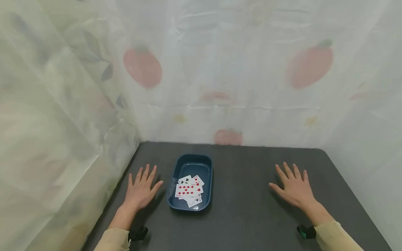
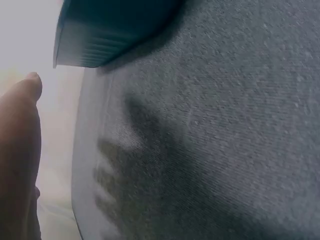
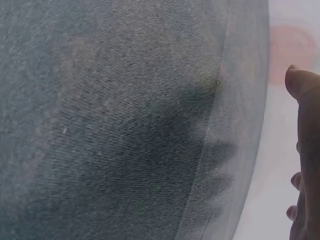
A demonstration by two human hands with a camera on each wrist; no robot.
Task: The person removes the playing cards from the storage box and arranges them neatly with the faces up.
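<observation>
A dark blue tray [image 1: 208, 167] with raised walls stands left of centre on the dark table. Several playing cards [image 1: 189, 190] lie overlapped in a loose pile inside it, faces up, a red diamonds card on top. To the left of the tray my left hand [image 1: 140, 191] is spread palm down with nothing in it, its shadow falling on the table below. My right hand [image 1: 294, 189] is spread the same way, far to the right of the tray. The left wrist view shows the tray's ribbed outer wall [image 2: 105, 40] beyond my left thumb [image 2: 22, 115].
The dark grey table [image 1: 245, 181] has rounded far corners. A pale curtain [image 1: 251, 69] printed with red fruit hangs behind its far edge, and another patterned sheet [image 1: 56, 122] slopes down along the left side. Black bands [image 1: 138, 233] sit at both wrists.
</observation>
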